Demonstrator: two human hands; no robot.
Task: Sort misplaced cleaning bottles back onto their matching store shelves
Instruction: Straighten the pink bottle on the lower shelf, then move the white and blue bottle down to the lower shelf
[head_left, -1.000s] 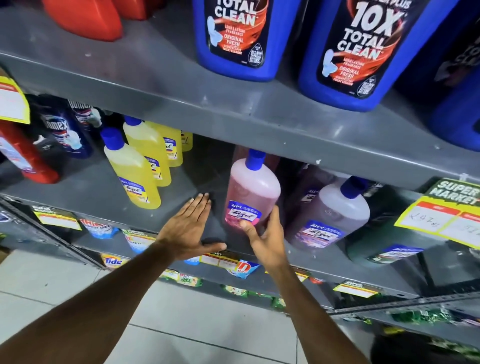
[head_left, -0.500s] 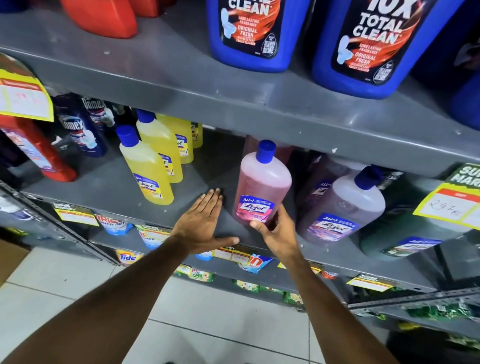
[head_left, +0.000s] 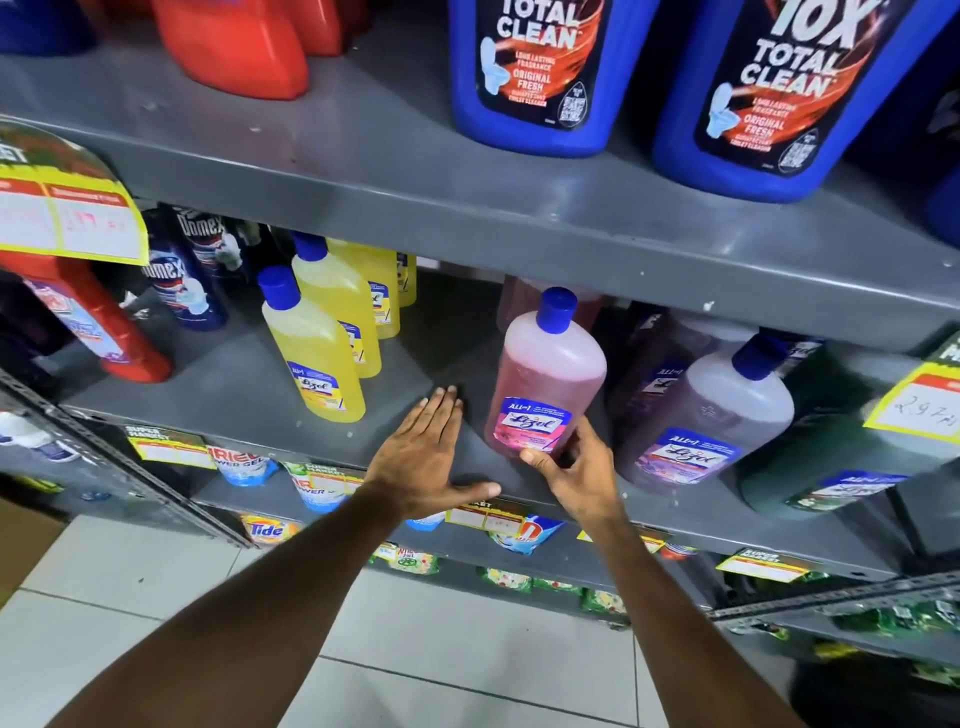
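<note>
A pink Lizol bottle (head_left: 545, 382) with a blue cap stands on the grey middle shelf (head_left: 249, 384). My right hand (head_left: 576, 473) grips its base from the front, thumb across the label's lower edge. My left hand (head_left: 431, 457) lies flat and open on the shelf just left of the bottle, fingers pointing inward, not touching it. Yellow Lizol bottles (head_left: 311, 345) stand in a row further left. A purple Lizol bottle (head_left: 711, 415) leans right of the pink one, with a dark green bottle (head_left: 831, 467) beyond it.
Large blue Total Clean jugs (head_left: 540, 78) and red jugs (head_left: 234, 47) sit on the shelf above. Domex bottles (head_left: 182, 275) and a red bottle (head_left: 98, 322) stand at far left. Yellow price tags (head_left: 67, 213) hang from shelf edges. Detergent pouches (head_left: 270, 527) fill the lower shelf above a tiled floor.
The view has shifted slightly, so the shelves sit a little differently in frame. My right hand keeps its grip on the pink bottle's base; my left hand stays flat beside it.
</note>
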